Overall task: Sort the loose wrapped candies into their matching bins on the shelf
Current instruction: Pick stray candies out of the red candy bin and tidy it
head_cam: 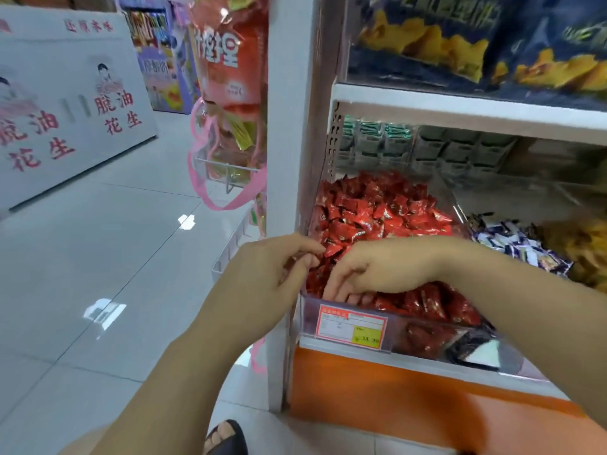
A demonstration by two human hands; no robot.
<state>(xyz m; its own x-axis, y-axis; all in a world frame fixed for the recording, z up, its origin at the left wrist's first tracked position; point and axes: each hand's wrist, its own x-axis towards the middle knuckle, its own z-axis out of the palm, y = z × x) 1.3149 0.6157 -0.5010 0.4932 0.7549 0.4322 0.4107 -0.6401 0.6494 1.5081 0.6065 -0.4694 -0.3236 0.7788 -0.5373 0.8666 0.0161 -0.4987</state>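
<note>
Red characters on the white panel (65,103) at the left, printed twice: 脆油花生. Over to the price tag (351,326) on the front wall of the clear bin (427,336): its yellow patch reads roughly 24.90, last digits blurred, small print unreadable. The hanging red bag (230,60) has big white characters, too blurred to read.

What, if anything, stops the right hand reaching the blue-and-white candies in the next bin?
Likely nothing: yes, it can. The right hand sits in the red candies; only a clear divider separates them from the blue-and-white candies, and both bins are open on top.
</note>
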